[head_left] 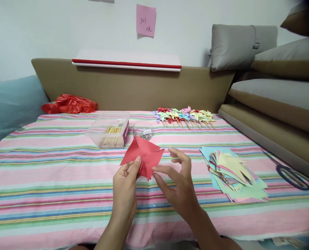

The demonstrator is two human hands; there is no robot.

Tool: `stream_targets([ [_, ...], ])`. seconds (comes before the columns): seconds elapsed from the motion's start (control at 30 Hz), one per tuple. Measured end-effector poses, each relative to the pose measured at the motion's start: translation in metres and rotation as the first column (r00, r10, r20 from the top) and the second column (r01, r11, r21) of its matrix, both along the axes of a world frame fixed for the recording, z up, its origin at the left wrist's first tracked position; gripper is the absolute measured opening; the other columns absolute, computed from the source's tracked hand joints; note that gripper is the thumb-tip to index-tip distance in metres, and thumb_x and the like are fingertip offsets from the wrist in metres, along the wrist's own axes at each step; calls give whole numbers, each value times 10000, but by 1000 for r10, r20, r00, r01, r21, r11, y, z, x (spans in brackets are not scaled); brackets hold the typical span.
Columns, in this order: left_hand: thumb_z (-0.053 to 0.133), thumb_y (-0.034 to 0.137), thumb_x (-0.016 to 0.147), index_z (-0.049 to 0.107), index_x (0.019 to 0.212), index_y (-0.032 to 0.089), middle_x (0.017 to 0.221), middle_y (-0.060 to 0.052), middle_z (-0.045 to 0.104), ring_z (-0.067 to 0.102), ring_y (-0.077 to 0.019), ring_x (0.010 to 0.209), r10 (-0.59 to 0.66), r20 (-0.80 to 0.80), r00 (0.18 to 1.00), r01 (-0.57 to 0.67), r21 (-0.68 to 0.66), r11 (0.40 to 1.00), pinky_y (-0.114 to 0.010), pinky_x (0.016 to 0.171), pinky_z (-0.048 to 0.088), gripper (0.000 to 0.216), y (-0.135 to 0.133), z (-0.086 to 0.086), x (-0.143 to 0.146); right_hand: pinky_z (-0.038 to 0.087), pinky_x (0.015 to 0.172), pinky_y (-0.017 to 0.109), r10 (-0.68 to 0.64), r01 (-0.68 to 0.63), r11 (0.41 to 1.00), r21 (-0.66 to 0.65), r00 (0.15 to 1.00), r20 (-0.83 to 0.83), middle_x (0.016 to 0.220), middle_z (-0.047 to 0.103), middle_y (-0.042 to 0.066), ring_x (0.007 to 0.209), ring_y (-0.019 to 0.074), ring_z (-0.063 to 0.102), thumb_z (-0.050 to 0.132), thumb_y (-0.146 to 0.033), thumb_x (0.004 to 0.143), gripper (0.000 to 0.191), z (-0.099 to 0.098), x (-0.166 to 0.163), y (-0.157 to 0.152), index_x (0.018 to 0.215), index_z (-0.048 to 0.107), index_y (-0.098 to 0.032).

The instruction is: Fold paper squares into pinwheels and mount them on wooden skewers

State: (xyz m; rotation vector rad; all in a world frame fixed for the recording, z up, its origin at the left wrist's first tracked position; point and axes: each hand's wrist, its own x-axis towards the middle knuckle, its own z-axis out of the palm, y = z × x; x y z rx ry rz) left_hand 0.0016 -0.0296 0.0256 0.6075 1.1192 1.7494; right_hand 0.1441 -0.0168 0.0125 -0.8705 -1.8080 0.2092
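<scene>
A red folded paper square (143,155), partly shaped like a pinwheel, is held up above the striped cloth. My left hand (125,189) pinches its lower middle between thumb and fingers. My right hand (177,182) sits just to the right, its fingers touching the paper's lower right flap, with something thin and pale between the upper fingers that I cannot make out. A stack of coloured cut paper sheets (234,173) lies to the right of my right hand.
A clear plastic box of wooden sticks (109,130) and a small clear bag (143,132) stand behind the paper. Finished paper pinwheels (183,115) lie in a row farther back. Scissors (295,175) rest at the right edge, a red plastic bag (69,104) at the back left.
</scene>
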Motion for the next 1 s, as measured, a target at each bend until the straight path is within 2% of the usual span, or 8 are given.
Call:
stream_targets([
  [0.1, 844, 356, 720, 728, 791, 137, 736, -7, 708, 609, -122, 704, -2, -13, 1000, 1, -20, 1000, -211, 682, 504, 257, -1, -2, 0, 446, 970, 470, 14, -13, 1000, -19, 1000, 14, 1391, 444, 57, 1286, 299, 449, 666, -190, 885, 154, 0, -3, -3, 930, 741, -317],
  [0.17, 859, 345, 696, 725, 794, 137, 735, -9, 711, 621, -134, 722, -4, -27, 1000, 3, -37, 999, -222, 703, 509, 266, -2, -2, 1, 448, 971, 479, 21, -25, 994, -103, 999, -43, 1378, 469, 66, 1298, 303, 451, 651, -222, 906, 129, 0, -5, -3, 925, 742, -311],
  [0.3, 849, 339, 703, 701, 745, 144, 732, -18, 724, 631, -151, 712, -73, -105, 992, 68, -48, 997, -237, 697, 506, 248, -3, -2, 2, 446, 989, 490, -2, -64, 956, -285, 975, -224, 1359, 508, 96, 1309, 319, 470, 648, -303, 910, 106, 0, -9, -2, 901, 752, -284],
  [0.53, 843, 392, 702, 699, 713, 152, 727, -39, 736, 644, -176, 698, -135, -195, 971, 120, -86, 989, -241, 620, 494, 280, -7, 1, 5, 364, 1091, 508, -110, -67, 885, -460, 932, -347, 1431, 485, 87, 1404, 321, 379, 696, -379, 864, 128, -2, -11, 0, 828, 768, -279],
  [0.7, 835, 406, 711, 703, 730, 150, 743, -57, 745, 661, -194, 713, -153, -191, 969, 140, -81, 987, -259, 631, 515, 289, -7, -3, 6, 339, 1119, 483, -146, -52, 881, -470, 915, -375, 1403, 500, 80, 1379, 304, 412, 719, -375, 840, 119, -5, -11, 3, 804, 757, -268],
  [1.0, 818, 408, 735, 736, 749, 150, 770, -69, 763, 681, -214, 750, -178, -207, 962, 165, -75, 983, -273, 672, 519, 271, -7, -3, 7, 385, 1090, 469, -110, -113, 881, -460, 896, -431, 1316, 540, 105, 1342, 299, 447, 723, -356, 840, 114, -6, -14, 4, 805, 744, -250],
])
